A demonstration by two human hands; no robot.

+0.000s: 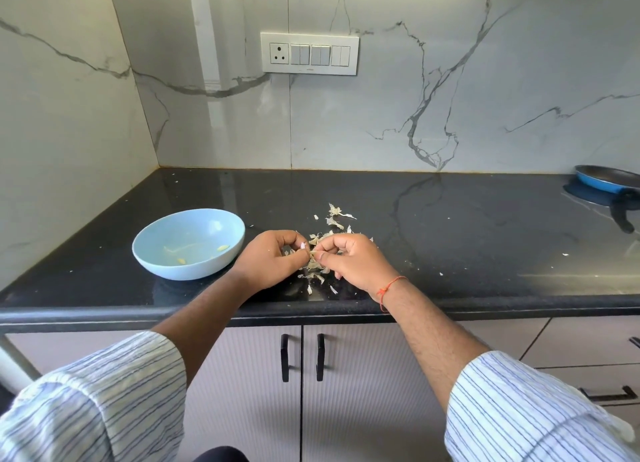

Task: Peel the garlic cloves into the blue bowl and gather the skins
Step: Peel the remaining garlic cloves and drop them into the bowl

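Observation:
A light blue bowl (162, 254) stands on the black counter at the left and holds a few peeled cloves (223, 248). Just right of it my left hand (268, 259) and my right hand (349, 259) meet above the counter. Together they pinch one small garlic clove (310, 252) between their fingertips, with its skin partly off. Pale garlic skins (334, 216) lie scattered on the counter behind and under my hands, and more flakes (317, 278) lie below the fingers.
The black counter (450, 236) ends in a rounded front edge with cupboard doors below. A blue frying pan (606, 181) sits at the far right. A marble wall with a switch panel (309, 53) rises behind.

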